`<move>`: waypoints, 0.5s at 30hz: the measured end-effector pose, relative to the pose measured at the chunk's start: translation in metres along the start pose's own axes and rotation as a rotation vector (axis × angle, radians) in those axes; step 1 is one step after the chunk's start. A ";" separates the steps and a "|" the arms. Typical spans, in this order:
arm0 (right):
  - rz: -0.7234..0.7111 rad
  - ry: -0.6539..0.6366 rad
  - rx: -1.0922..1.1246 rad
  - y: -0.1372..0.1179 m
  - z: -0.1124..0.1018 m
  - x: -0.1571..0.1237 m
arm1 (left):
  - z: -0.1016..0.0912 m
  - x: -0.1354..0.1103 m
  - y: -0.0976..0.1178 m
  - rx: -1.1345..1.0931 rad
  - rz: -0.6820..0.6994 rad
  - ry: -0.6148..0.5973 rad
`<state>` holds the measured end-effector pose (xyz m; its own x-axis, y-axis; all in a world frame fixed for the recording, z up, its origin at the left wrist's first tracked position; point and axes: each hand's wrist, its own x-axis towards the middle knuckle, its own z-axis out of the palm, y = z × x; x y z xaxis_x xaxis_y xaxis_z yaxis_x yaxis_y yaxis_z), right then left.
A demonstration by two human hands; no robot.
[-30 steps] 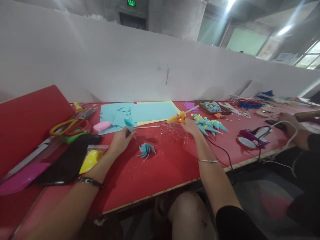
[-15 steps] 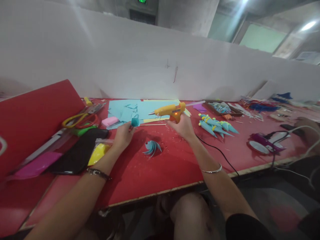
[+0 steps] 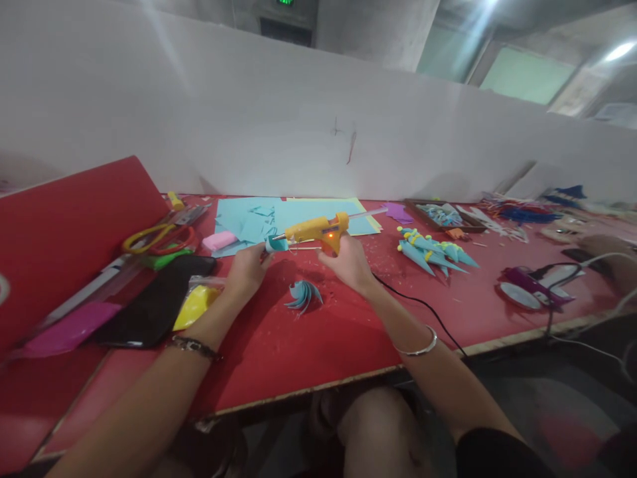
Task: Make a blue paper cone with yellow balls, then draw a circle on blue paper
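Note:
My left hand [image 3: 246, 271] pinches a small rolled blue paper cone [image 3: 275, 244] just above the red table [image 3: 348, 332]. My right hand [image 3: 347, 262] grips an orange glue gun [image 3: 313, 230] with its light on, its nozzle touching the cone. A black cord [image 3: 418, 307] trails from the gun toward the table's front edge. A blue fan-shaped paper piece [image 3: 302, 294] lies on the table below both hands.
Blue and yellow paper sheets [image 3: 298, 214] lie behind the hands. Left are scissors [image 3: 152, 238], a pink block [image 3: 219, 240], a yellow packet [image 3: 192, 309] and a black phone [image 3: 156, 299]. Finished blue cones [image 3: 432, 251] and a tray [image 3: 438, 214] sit right. Another person's arm [image 3: 610, 255] rests at far right.
My right hand lifted the glue gun from the table and swung it left until its nozzle met the cone. The left hand raised the cone slightly.

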<state>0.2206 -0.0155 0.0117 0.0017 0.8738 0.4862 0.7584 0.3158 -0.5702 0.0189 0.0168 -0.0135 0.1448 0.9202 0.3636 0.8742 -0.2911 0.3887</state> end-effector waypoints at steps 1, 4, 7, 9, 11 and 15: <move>0.004 -0.006 -0.004 0.000 0.000 0.000 | 0.000 0.000 0.000 -0.001 0.006 -0.002; 0.014 -0.032 -0.026 0.000 0.000 0.000 | 0.000 0.000 0.000 0.001 0.014 -0.006; 0.006 -0.064 -0.037 -0.001 0.001 0.000 | 0.000 0.000 0.001 0.007 0.009 -0.010; -0.003 -0.081 -0.031 -0.001 0.000 0.000 | 0.000 0.000 0.000 0.009 0.003 -0.009; -0.009 -0.089 -0.022 -0.001 0.000 0.000 | 0.000 0.000 -0.001 0.012 -0.002 -0.006; -0.003 -0.092 -0.013 -0.001 -0.002 0.000 | 0.002 0.002 -0.004 0.012 -0.006 -0.002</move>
<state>0.2209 -0.0162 0.0134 -0.0602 0.9034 0.4245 0.7666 0.3142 -0.5600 0.0169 0.0200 -0.0165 0.1402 0.9227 0.3590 0.8804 -0.2821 0.3812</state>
